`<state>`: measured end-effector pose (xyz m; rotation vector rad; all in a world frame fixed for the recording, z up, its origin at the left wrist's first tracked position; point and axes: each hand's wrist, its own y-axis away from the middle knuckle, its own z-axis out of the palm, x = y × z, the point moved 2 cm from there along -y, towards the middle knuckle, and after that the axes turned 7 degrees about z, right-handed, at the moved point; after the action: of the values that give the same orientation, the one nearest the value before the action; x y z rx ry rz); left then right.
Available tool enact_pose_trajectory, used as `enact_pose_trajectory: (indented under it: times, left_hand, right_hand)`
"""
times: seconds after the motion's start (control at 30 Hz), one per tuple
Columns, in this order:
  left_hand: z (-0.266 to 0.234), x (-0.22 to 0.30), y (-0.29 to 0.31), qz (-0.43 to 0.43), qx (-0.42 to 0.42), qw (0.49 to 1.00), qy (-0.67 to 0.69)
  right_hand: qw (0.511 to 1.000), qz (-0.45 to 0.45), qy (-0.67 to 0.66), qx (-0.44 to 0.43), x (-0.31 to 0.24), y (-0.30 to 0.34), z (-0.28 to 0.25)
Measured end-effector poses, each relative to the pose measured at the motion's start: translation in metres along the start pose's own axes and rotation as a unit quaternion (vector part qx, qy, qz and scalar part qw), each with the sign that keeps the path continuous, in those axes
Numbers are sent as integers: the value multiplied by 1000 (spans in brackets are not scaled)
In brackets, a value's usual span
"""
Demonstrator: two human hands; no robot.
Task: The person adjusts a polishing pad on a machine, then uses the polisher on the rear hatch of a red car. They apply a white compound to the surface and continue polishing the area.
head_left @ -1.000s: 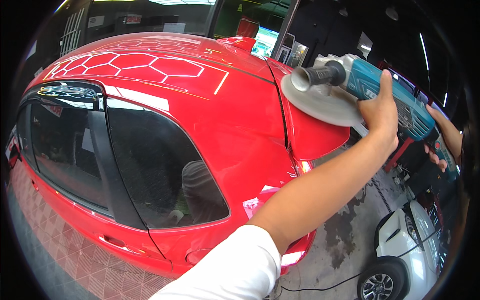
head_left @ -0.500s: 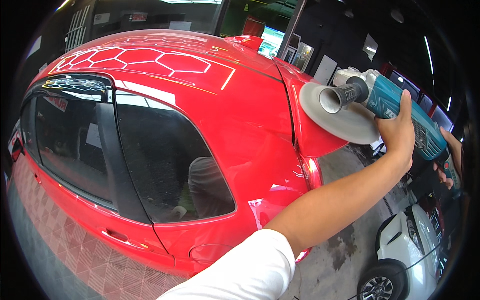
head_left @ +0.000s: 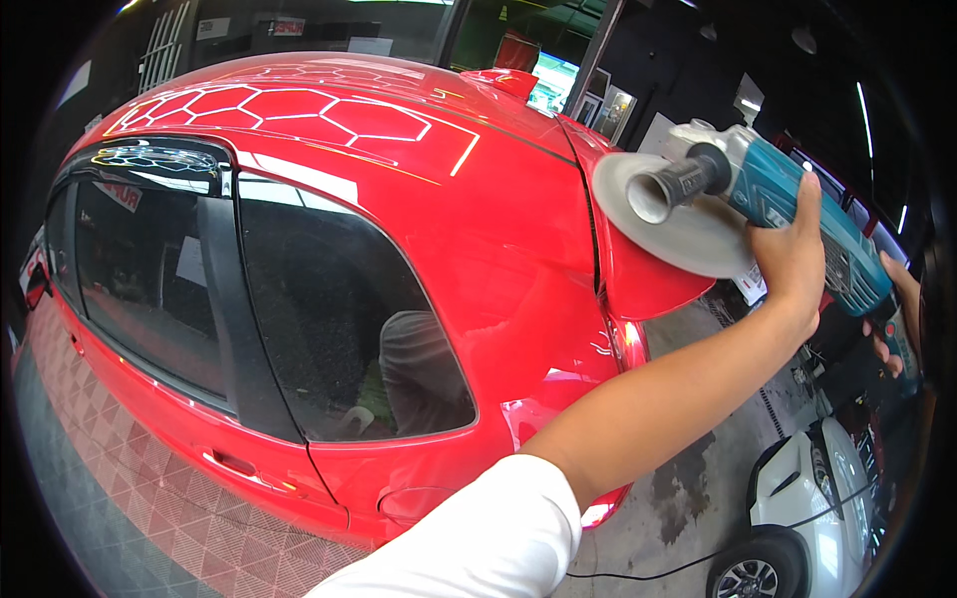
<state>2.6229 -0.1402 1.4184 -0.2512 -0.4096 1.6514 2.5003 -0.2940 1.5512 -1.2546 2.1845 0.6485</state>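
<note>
A teal and grey rotary polisher (head_left: pixel 776 189) with a black side handle (head_left: pixel 688 179) is held at the rear upper corner of a red car (head_left: pixel 528 229). Its round, pale pad (head_left: pixel 688 254) looks smeared by motion and lies against the red spoiler (head_left: pixel 653 289). My left hand (head_left: pixel 793 244), on an outstretched arm in a white sleeve, is closed around the polisher's body, thumb pointing up. At the far right, partly cut off by the picture's dark rim, my right hand (head_left: pixel 902 299) wraps the rear grip.
Dark side windows (head_left: pixel 344 309) and a glossy roof (head_left: pixel 299 115) mirroring hexagonal lights fill the left. A white vehicle (head_left: pixel 812 498) stands at lower right, with a black cord (head_left: pixel 638 576) near its wheel. Chequered tiles (head_left: pixel 179 488) cover the floor beside the car.
The polisher and both hands have shifted slightly left along the spoiler, away from its outer tip. The view has moved a little, and more of the black cord shows below.
</note>
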Motion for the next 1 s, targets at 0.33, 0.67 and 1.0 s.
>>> enact_pose_trajectory:
  times: [0.33, 0.67, 1.0]
  left_hand:
    - [9, -56, 29, -104, 15, 994, 4]
    - [6, -36, -1, -73, 5, 997, 24]
    - [4, -25, -29, -69, -24, 997, 17]
  right_hand:
    - [998, 52, 29, 17, 46, 20, -25]
    - [995, -14, 63, 78, 27, 5, -16]
    - [995, -11, 96, 27, -3, -10, -11]
